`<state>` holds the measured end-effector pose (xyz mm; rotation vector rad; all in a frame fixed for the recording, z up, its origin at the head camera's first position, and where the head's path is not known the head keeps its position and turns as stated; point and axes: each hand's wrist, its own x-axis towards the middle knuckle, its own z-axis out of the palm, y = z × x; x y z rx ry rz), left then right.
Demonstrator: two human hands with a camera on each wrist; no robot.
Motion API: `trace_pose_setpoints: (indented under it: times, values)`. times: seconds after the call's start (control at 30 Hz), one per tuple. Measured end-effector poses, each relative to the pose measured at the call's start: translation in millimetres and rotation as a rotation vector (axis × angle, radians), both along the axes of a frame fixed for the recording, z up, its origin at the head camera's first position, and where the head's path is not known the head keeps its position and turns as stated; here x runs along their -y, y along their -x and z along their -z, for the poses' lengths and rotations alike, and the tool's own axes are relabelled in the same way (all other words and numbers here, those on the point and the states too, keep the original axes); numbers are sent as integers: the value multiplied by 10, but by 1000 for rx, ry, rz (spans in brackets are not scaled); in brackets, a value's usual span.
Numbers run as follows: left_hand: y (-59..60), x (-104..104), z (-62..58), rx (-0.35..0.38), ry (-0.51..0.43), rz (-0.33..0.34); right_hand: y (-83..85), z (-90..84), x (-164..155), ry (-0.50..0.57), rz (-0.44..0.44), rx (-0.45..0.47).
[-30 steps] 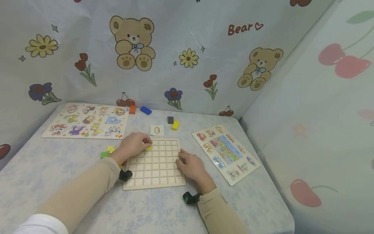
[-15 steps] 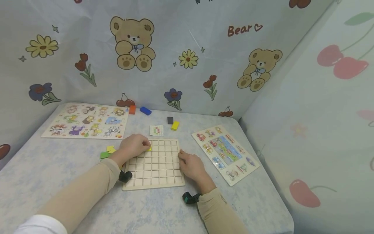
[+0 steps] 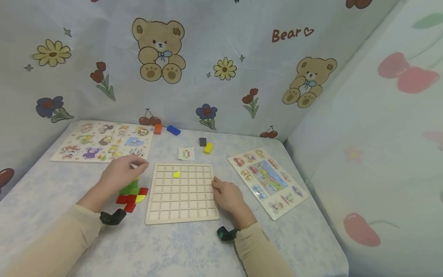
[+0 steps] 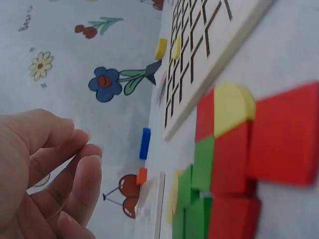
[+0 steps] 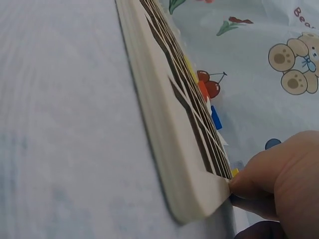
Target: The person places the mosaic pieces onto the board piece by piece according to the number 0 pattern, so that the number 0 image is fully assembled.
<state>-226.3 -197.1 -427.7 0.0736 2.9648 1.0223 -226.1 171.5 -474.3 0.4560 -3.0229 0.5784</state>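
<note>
A pale wooden grid board (image 3: pixel 182 207) lies in the middle of the table. One small yellow piece (image 3: pixel 176 174) sits in a cell of its second row. My left hand (image 3: pixel 140 166) hovers left of the board, just above a pile of red, green and yellow blocks (image 3: pixel 133 194). In the left wrist view its fingers (image 4: pixel 82 169) are loosely curled and hold nothing, with the blocks (image 4: pixel 234 149) below. My right hand (image 3: pixel 216 184) rests against the board's right edge. The right wrist view shows a fingertip (image 5: pixel 249 179) touching the board's edge (image 5: pixel 189 189).
An animal puzzle board (image 3: pixel 102 141) lies at the back left and a vehicle puzzle board (image 3: pixel 266 179) on the right. Behind the grid lie a small pattern card (image 3: pixel 186 154), black (image 3: pixel 202 141), yellow (image 3: pixel 208 148), orange (image 3: pixel 157 129) and blue (image 3: pixel 173 130) blocks. Printed cloth walls enclose the table.
My left hand let go of the yellow piece in the grid and moved left off the board, over the block pile. The right hand stayed at the board's edge.
</note>
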Motion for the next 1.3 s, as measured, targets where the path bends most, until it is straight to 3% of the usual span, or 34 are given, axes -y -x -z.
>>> trace_pose_setpoints:
  times: [0.17, 0.27, 0.37, 0.6, 1.07, 1.3]
  values:
    - [-243, 271, 198, 2, -11, -50, -6, -5, -7, 28, 8, 7]
    - [-315, 313, 348, -30, -20, -18, 4, -8, -23, 65, -2, 23]
    - [-336, 261, 418, -65, -13, 48, 18, -5, -59, 101, -6, 57]
    - [-351, 116, 485, -68, 103, 166, 48, -16, -146, 164, -54, 125]
    - [-343, 77, 487, -59, 161, 161, 174, 48, -270, 234, -137, 144]
    - [-342, 94, 527, -63, 140, 154, 195, 64, -285, 232, -154, 137]
